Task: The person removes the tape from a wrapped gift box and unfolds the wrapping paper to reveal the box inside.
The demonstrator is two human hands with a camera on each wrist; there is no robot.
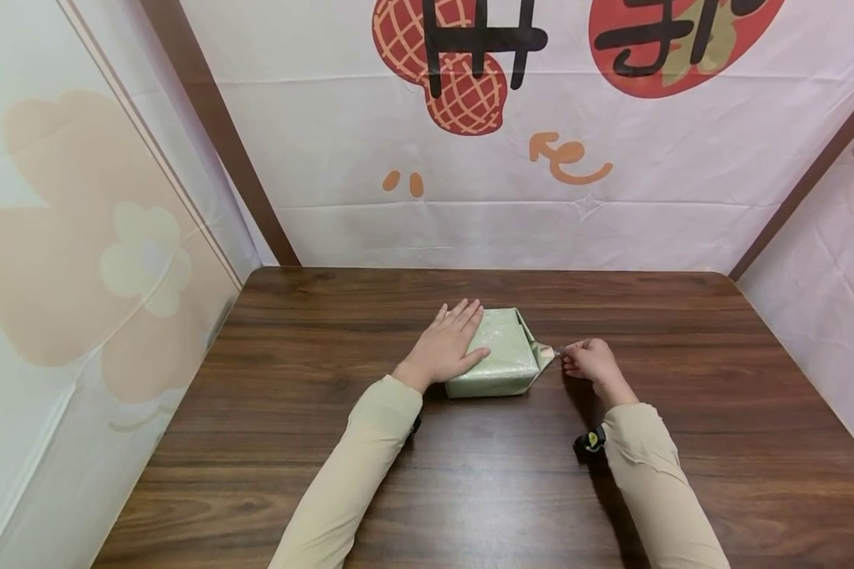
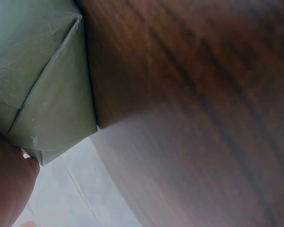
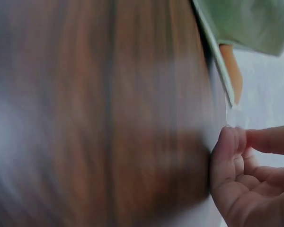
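Observation:
A box-shaped parcel in shiny light green wrapping (image 1: 498,348) lies on the table. My left hand (image 1: 443,352) rests on its top left part with the fingers straight. In the left wrist view, the parcel's folded end (image 2: 57,94) shows beside part of that hand (image 2: 9,184). At the right end a pointed wrapping flap (image 1: 546,354) sticks out, with a tan-orange patch (image 3: 233,71) on it in the right wrist view. Just off the flap's tip, my right hand (image 1: 592,362) pinches a thin clear strip, seemingly tape, between thumb and fingers.
The dark wood-grain table (image 1: 470,474) carries the parcel. A printed white cloth wall (image 1: 327,158) rises behind its far edge, with more cloth on both sides. A black wrist device (image 1: 589,442) hangs by the right sleeve.

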